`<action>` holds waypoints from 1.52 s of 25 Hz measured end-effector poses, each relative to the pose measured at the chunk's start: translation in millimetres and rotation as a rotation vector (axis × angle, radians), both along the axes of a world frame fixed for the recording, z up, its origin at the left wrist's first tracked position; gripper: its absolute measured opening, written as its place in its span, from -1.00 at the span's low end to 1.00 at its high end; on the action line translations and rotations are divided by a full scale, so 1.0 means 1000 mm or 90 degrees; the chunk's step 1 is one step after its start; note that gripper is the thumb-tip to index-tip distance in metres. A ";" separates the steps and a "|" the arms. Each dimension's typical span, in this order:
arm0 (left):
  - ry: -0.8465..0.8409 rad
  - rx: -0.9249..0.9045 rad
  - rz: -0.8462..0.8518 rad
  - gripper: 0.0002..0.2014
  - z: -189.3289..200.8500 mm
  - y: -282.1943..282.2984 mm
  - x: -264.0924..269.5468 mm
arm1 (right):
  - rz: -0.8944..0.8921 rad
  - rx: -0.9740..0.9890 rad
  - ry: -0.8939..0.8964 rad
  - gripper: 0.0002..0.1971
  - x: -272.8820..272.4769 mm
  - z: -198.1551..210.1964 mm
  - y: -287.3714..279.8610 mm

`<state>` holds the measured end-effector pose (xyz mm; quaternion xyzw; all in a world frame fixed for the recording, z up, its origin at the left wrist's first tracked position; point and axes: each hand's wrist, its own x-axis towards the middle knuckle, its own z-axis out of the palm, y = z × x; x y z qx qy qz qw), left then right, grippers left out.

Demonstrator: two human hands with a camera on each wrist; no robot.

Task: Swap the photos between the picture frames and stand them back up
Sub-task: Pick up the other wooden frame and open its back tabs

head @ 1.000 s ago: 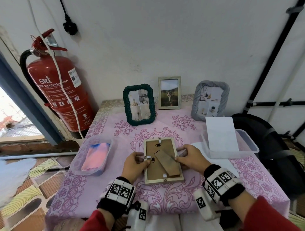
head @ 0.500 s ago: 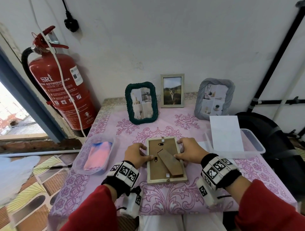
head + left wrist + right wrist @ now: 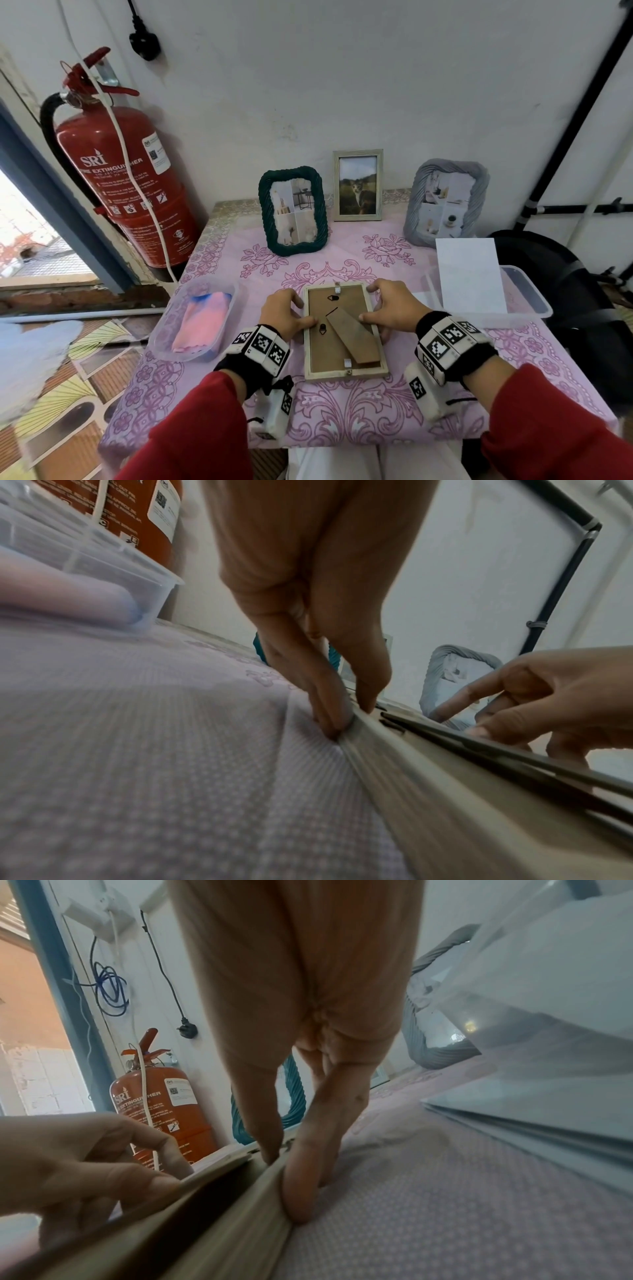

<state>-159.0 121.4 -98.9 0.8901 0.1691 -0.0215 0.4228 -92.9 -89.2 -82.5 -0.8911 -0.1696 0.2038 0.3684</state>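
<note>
A light wooden picture frame (image 3: 343, 368) lies face down at the table's middle, brown backboard and folded stand (image 3: 352, 337) up. My left hand (image 3: 297, 316) pinches its left edge, thumb on the backboard, fingers against the outer side (image 3: 330, 715). My right hand (image 3: 371, 306) grips the right edge the same way, thumb tip on the stand, fingers (image 3: 301, 1185) down the outer side. Along the wall stand a dark green rope frame (image 3: 263, 212), a slim frame with a cat photo (image 3: 357, 185) and a grey frame (image 3: 416, 205). Whatever is in the face-down frame is hidden.
A white sheet (image 3: 469, 274) lies over a clear plastic tub (image 3: 529, 298) at the right. A second clear tub (image 3: 161, 329) with a pink cloth sits at the left. A red fire extinguisher (image 3: 116, 185) stands off the table's left; a black bag (image 3: 579, 308) lies at the right.
Both hands have slid a little toward the far end of the frame's sides. The frame stays flat and face down in the same spot.
</note>
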 end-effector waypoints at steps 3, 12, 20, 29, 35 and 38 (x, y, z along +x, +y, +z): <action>0.005 0.017 -0.016 -0.73 0.001 0.001 0.004 | -0.014 0.020 -0.003 -0.42 0.001 -0.003 -0.001; 0.015 -0.041 0.018 -0.76 -0.001 0.006 0.005 | -0.078 0.172 0.096 -0.59 -0.002 -0.014 -0.011; 0.021 -0.099 0.040 -0.79 -0.007 0.006 0.003 | -0.104 0.168 0.117 -0.65 -0.002 -0.015 -0.006; 0.026 -0.141 0.046 -0.79 -0.010 0.006 -0.001 | -0.101 0.169 0.138 -0.66 0.001 -0.018 -0.006; 0.005 -0.149 0.087 -0.82 -0.011 -0.001 -0.007 | -0.086 0.201 0.133 -0.66 -0.005 -0.021 -0.009; -0.019 -0.019 0.093 -0.78 -0.010 -0.010 -0.013 | -0.077 0.202 0.114 -0.61 -0.009 -0.020 -0.014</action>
